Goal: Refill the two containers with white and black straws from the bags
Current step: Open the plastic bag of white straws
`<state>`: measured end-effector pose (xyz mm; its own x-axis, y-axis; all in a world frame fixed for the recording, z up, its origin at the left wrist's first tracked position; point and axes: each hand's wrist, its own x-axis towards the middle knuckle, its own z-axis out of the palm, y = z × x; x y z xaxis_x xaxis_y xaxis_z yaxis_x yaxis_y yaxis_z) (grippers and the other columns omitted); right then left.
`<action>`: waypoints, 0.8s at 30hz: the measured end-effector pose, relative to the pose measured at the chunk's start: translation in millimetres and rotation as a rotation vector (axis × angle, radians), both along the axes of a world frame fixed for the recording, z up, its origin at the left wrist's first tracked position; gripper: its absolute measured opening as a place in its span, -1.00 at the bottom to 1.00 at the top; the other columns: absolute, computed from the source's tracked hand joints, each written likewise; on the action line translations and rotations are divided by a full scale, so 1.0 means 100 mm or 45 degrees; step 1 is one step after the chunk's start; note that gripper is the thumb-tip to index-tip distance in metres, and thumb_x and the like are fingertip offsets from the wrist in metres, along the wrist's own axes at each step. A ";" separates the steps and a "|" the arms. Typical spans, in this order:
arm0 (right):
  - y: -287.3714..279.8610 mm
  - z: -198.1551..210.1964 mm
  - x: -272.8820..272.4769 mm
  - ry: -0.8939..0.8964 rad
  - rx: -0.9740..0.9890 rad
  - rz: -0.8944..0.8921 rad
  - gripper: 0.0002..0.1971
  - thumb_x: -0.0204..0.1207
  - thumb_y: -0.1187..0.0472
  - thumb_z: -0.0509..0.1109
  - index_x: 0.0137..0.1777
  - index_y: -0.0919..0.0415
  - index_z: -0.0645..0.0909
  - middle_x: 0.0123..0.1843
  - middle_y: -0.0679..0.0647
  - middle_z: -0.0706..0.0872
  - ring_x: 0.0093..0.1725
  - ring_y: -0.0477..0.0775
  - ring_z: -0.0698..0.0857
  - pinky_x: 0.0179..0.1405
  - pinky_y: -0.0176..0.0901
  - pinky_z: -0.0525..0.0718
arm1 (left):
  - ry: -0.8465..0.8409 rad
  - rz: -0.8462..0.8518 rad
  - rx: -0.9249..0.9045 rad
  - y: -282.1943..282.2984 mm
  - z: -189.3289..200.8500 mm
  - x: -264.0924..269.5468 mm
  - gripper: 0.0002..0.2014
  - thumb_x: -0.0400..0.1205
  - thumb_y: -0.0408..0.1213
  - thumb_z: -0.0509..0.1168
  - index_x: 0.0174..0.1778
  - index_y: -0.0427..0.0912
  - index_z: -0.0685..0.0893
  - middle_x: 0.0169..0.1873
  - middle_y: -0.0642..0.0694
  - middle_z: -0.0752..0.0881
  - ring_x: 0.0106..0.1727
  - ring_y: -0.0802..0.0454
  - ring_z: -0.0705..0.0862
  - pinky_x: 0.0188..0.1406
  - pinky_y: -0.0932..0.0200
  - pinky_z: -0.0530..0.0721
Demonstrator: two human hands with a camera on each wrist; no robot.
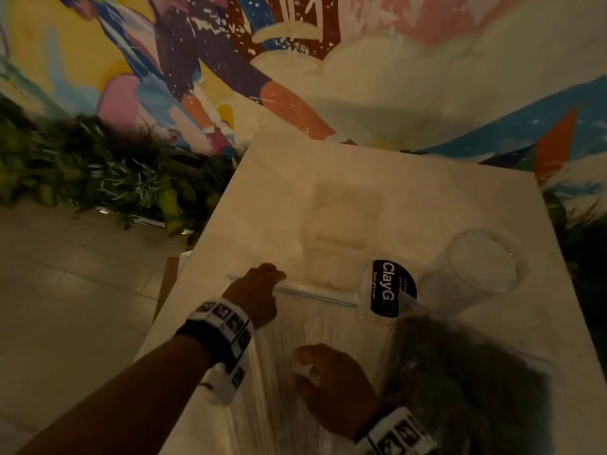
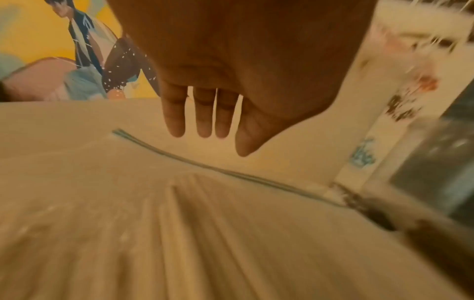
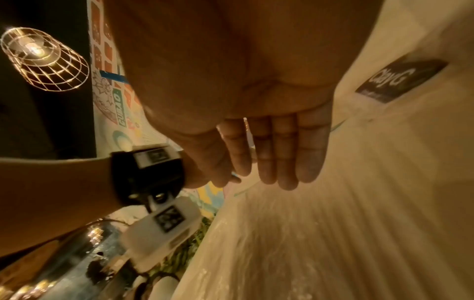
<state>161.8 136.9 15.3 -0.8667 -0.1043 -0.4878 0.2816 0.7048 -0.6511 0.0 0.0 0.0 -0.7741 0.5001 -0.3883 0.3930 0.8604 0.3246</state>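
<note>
White straws in their clear zip bag (image 1: 295, 372) lie flat on the pale table (image 1: 328, 178), black straws' bag (image 1: 460, 366) just beside it, two empty clear cups (image 1: 476, 267) beyond. My left hand (image 1: 253, 293) hovers over the zip strip (image 1: 315, 298), fingers straight, holding nothing; my right hand (image 1: 331, 385) rests loosely on the film, gripping nothing. I judge the bag light, slippery and floppy, best pinched at the zip's lips.
</note>
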 end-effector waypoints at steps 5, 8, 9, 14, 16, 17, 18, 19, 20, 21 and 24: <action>0.12 -0.06 -0.02 0.026 -0.133 0.018 -0.59 0.54 -0.09 0.29 0.38 -0.07 0.54 0.32 -0.11 0.65 0.27 -0.08 0.62 0.31 -0.20 0.55 | -0.012 -0.038 -0.233 0.21 -0.11 -0.18 -0.41 0.64 -0.24 0.16 0.59 0.02 0.14 0.58 -0.05 0.18 0.54 -0.09 0.25 0.51 -0.01 0.27; 0.24 -0.06 0.04 0.013 -0.145 -0.035 -0.65 0.56 -0.07 0.29 0.30 -0.04 0.60 0.21 -0.11 0.72 0.17 -0.10 0.67 0.18 -0.29 0.57 | 0.122 -0.197 -0.388 0.21 -0.10 -0.16 -0.63 0.63 -0.12 0.18 0.37 0.01 0.42 0.32 -0.08 0.45 0.31 -0.09 0.43 0.31 -0.02 0.40; 0.26 -0.05 0.06 0.000 -0.137 -0.040 -0.67 0.58 -0.07 0.28 0.29 -0.04 0.60 0.18 -0.13 0.72 0.17 -0.11 0.67 0.16 -0.31 0.55 | 0.162 -0.228 -0.398 0.20 -0.09 -0.14 -0.70 0.62 -0.09 0.17 0.27 -0.01 0.49 0.25 -0.08 0.49 0.26 -0.09 0.45 0.26 -0.02 0.43; 0.24 0.09 0.10 0.004 -0.219 -0.231 -0.92 0.57 -0.07 0.30 0.01 -0.23 0.60 -0.02 -0.20 0.71 0.06 -0.14 0.70 0.15 -0.24 0.63 | 0.140 -0.176 -0.210 0.11 0.21 -0.06 -0.84 0.63 -0.02 0.17 -0.03 0.00 0.52 0.00 -0.05 0.66 0.02 -0.10 0.62 -0.04 0.05 0.55; 0.19 0.16 0.13 0.048 -0.240 -0.350 -0.92 0.56 -0.05 0.35 0.00 -0.21 0.63 -0.03 -0.17 0.75 0.03 -0.17 0.72 0.16 -0.24 0.65 | 0.190 -0.186 -0.140 0.04 0.45 0.04 -0.88 0.63 -0.02 0.16 -0.11 0.03 0.50 -0.22 -0.01 0.65 -0.13 -0.11 0.66 -0.25 0.11 0.49; 0.15 0.21 0.14 0.069 -0.271 -0.436 -0.96 0.55 -0.04 0.37 -0.04 -0.21 0.64 -0.04 -0.16 0.78 0.01 -0.18 0.73 0.16 -0.20 0.66 | 0.228 -0.192 -0.081 -0.01 0.58 0.12 -0.89 0.63 -0.04 0.17 -0.16 0.05 0.49 -0.34 0.05 0.60 -0.18 -0.10 0.65 -0.30 0.13 0.46; 0.10 0.27 0.15 0.097 -0.315 -0.520 -0.98 0.53 -0.04 0.39 -0.11 -0.21 0.65 -0.08 -0.14 0.80 -0.03 -0.19 0.74 0.15 -0.15 0.68 | 0.270 -0.191 0.005 -0.06 0.71 0.21 -0.88 0.63 -0.05 0.19 -0.20 0.05 0.47 -0.43 0.07 0.54 -0.24 -0.08 0.65 -0.33 0.14 0.45; 0.06 0.35 0.15 0.139 -0.349 -0.590 -0.95 0.52 -0.04 0.41 -0.17 -0.21 0.66 -0.13 -0.13 0.81 -0.09 -0.19 0.74 0.12 -0.09 0.70 | 0.322 -0.184 0.122 -0.11 0.86 0.30 -0.86 0.62 -0.06 0.21 -0.24 0.05 0.47 -0.48 0.08 0.52 -0.30 -0.05 0.64 -0.38 0.13 0.46; 0.00 0.44 0.15 0.195 -0.376 -0.648 -0.91 0.51 -0.07 0.41 -0.21 -0.19 0.68 -0.17 -0.11 0.81 -0.14 -0.18 0.74 0.08 -0.04 0.71 | 0.375 -0.186 0.250 -0.16 0.99 0.39 -0.83 0.59 -0.04 0.23 -0.28 0.03 0.48 -0.52 0.07 0.54 -0.39 -0.02 0.62 -0.46 0.11 0.49; -0.05 0.55 0.14 0.255 -0.408 -0.713 -0.86 0.49 -0.13 0.40 -0.21 -0.16 0.70 -0.21 -0.09 0.81 -0.20 -0.15 0.75 0.04 0.01 0.72 | 0.437 -0.190 0.369 -0.20 1.14 0.49 -0.81 0.56 -0.01 0.23 -0.32 0.02 0.49 -0.55 0.07 0.56 -0.48 0.04 0.59 -0.55 0.12 0.49; -0.20 0.97 0.14 0.386 -0.608 -0.948 -0.60 0.35 -0.30 0.37 -0.23 0.05 0.72 -0.29 0.05 0.80 -0.33 -0.01 0.75 -0.21 0.05 0.78 | 0.572 -0.222 0.527 -0.29 1.60 0.76 -0.75 0.52 0.07 0.15 -0.40 0.05 0.54 -0.61 0.14 0.56 -0.62 0.25 0.47 -0.62 0.51 0.25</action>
